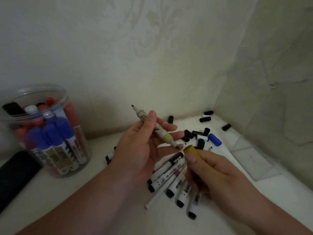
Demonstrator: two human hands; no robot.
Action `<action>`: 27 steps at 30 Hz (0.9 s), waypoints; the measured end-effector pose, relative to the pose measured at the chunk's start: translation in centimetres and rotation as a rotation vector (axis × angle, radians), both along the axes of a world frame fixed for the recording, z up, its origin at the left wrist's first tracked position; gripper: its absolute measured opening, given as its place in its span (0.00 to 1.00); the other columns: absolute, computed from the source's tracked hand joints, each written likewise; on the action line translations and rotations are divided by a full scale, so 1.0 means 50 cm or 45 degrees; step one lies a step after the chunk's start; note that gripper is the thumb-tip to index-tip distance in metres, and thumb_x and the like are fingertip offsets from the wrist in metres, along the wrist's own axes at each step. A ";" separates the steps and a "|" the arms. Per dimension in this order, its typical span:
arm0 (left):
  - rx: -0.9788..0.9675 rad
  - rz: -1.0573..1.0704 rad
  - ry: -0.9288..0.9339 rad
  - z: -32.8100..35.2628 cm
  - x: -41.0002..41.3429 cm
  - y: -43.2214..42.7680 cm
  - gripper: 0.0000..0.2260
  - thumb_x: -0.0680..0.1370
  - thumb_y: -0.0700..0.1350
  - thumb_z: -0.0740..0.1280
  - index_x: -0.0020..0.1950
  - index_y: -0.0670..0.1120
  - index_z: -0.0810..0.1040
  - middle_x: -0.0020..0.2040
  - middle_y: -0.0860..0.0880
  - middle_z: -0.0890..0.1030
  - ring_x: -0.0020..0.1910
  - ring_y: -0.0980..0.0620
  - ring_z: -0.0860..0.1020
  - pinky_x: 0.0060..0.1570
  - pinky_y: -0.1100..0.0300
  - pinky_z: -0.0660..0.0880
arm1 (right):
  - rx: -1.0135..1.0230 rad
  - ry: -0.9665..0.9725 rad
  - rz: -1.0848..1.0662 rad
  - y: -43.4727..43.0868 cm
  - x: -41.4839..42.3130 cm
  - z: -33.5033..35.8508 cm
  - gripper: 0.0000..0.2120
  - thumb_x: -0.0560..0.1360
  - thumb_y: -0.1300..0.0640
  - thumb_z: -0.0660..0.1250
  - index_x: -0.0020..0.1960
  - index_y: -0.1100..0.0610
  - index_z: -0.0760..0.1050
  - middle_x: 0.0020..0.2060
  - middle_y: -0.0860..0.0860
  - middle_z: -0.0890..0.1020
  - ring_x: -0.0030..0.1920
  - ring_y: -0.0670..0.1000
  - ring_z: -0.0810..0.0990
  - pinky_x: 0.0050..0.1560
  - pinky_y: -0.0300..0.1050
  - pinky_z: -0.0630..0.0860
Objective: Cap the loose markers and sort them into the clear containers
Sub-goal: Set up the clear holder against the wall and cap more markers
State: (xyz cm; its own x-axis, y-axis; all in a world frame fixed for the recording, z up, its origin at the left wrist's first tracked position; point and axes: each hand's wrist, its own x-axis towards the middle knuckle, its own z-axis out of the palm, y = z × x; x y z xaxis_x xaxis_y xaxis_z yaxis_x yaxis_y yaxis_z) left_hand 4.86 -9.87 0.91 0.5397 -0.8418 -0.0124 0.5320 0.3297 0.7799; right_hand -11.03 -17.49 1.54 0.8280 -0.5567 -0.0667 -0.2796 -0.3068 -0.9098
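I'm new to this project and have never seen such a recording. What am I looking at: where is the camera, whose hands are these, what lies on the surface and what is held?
There is no machine: a person works with bare hands, and the single picture comes from a camera worn on their head, looking down. The left hand holds a marker with both tips bare. The right hand pinches a yellow cap close to the marker's lower tip, not yet on it. On the white surface lie loose markers, scattered black caps and a blue cap. At left stands a round clear container of capped markers; at right, a clear box.
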 end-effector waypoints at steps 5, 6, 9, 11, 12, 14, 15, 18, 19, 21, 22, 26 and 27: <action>0.014 -0.030 -0.043 -0.009 -0.017 -0.001 0.15 0.74 0.54 0.66 0.47 0.42 0.78 0.49 0.37 0.86 0.54 0.37 0.84 0.59 0.46 0.79 | -0.092 0.008 0.055 -0.015 -0.007 0.005 0.22 0.73 0.36 0.61 0.38 0.56 0.74 0.29 0.48 0.73 0.30 0.46 0.70 0.34 0.41 0.70; 0.008 -0.025 -0.031 -0.009 -0.020 -0.003 0.15 0.74 0.54 0.66 0.47 0.42 0.78 0.48 0.38 0.86 0.54 0.37 0.84 0.58 0.46 0.80 | -0.102 -0.001 0.061 -0.017 -0.009 0.003 0.23 0.73 0.36 0.61 0.39 0.56 0.74 0.29 0.48 0.73 0.30 0.46 0.70 0.34 0.41 0.70; -0.017 0.013 0.004 -0.005 -0.020 -0.002 0.14 0.74 0.54 0.66 0.45 0.42 0.79 0.46 0.39 0.86 0.51 0.37 0.85 0.52 0.50 0.82 | -0.126 -0.043 0.082 -0.024 -0.014 -0.001 0.25 0.77 0.35 0.62 0.38 0.56 0.74 0.29 0.52 0.72 0.30 0.48 0.70 0.33 0.45 0.69; -0.023 0.040 0.027 -0.003 -0.016 0.000 0.14 0.74 0.53 0.66 0.44 0.43 0.80 0.45 0.39 0.86 0.50 0.38 0.85 0.48 0.52 0.83 | -0.128 -0.054 0.114 -0.027 -0.017 -0.001 0.22 0.76 0.37 0.63 0.37 0.55 0.74 0.29 0.52 0.71 0.30 0.49 0.70 0.32 0.45 0.69; -0.026 0.046 0.035 -0.003 -0.015 0.001 0.13 0.74 0.53 0.66 0.44 0.43 0.80 0.45 0.39 0.86 0.50 0.38 0.85 0.47 0.53 0.83 | -0.136 -0.050 0.130 -0.027 -0.017 0.001 0.22 0.77 0.38 0.63 0.37 0.56 0.74 0.29 0.52 0.70 0.29 0.48 0.69 0.32 0.44 0.68; -0.034 0.036 0.032 -0.004 -0.017 0.000 0.13 0.73 0.53 0.67 0.43 0.43 0.81 0.45 0.39 0.86 0.50 0.38 0.85 0.48 0.53 0.83 | -0.154 -0.040 0.152 -0.023 -0.017 0.001 0.21 0.76 0.39 0.63 0.36 0.55 0.72 0.28 0.49 0.70 0.29 0.46 0.68 0.31 0.41 0.67; -0.034 0.026 0.024 -0.005 -0.019 -0.001 0.14 0.74 0.54 0.66 0.44 0.43 0.80 0.46 0.39 0.86 0.51 0.37 0.85 0.49 0.52 0.83 | -0.156 -0.046 0.160 -0.020 -0.016 0.001 0.19 0.75 0.40 0.63 0.35 0.54 0.71 0.27 0.47 0.69 0.28 0.46 0.68 0.30 0.40 0.66; -0.059 -0.017 -0.003 -0.010 -0.022 -0.001 0.14 0.74 0.53 0.66 0.46 0.42 0.79 0.46 0.39 0.86 0.51 0.36 0.85 0.50 0.51 0.82 | -0.120 -0.078 0.179 -0.017 -0.013 -0.002 0.16 0.75 0.41 0.64 0.34 0.49 0.71 0.27 0.45 0.69 0.28 0.45 0.68 0.31 0.39 0.67; -0.072 -0.038 -0.020 -0.012 -0.023 -0.001 0.14 0.74 0.53 0.67 0.47 0.42 0.79 0.46 0.38 0.86 0.51 0.36 0.85 0.50 0.51 0.82 | -0.111 -0.087 0.180 -0.018 -0.013 -0.004 0.15 0.75 0.42 0.64 0.35 0.49 0.71 0.27 0.45 0.70 0.28 0.45 0.68 0.31 0.39 0.67; -0.081 -0.073 -0.064 -0.015 -0.024 0.000 0.13 0.76 0.52 0.66 0.47 0.42 0.79 0.46 0.38 0.85 0.50 0.36 0.84 0.52 0.49 0.81 | -0.113 -0.089 0.196 -0.023 -0.015 -0.003 0.10 0.75 0.43 0.65 0.40 0.47 0.75 0.29 0.45 0.73 0.30 0.46 0.70 0.32 0.42 0.69; -0.088 -0.075 -0.078 -0.016 -0.022 0.001 0.12 0.77 0.51 0.65 0.47 0.42 0.80 0.45 0.38 0.85 0.50 0.36 0.84 0.52 0.48 0.81 | -0.101 -0.084 0.199 -0.030 -0.018 -0.002 0.06 0.75 0.43 0.65 0.44 0.44 0.77 0.31 0.47 0.76 0.31 0.48 0.73 0.33 0.44 0.72; 0.059 0.010 -0.464 -0.008 0.004 0.019 0.10 0.79 0.50 0.64 0.52 0.48 0.83 0.45 0.45 0.85 0.48 0.43 0.84 0.50 0.50 0.79 | 0.067 -0.290 0.015 -0.075 -0.042 0.015 0.13 0.72 0.37 0.71 0.48 0.44 0.75 0.28 0.53 0.76 0.27 0.50 0.71 0.28 0.37 0.69; 0.196 0.062 -0.813 -0.008 0.010 0.027 0.08 0.79 0.52 0.64 0.53 0.54 0.82 0.47 0.51 0.86 0.48 0.47 0.84 0.51 0.52 0.79 | 0.081 -0.376 -0.019 -0.086 -0.049 0.017 0.19 0.68 0.36 0.74 0.46 0.48 0.74 0.26 0.53 0.75 0.26 0.48 0.69 0.27 0.34 0.66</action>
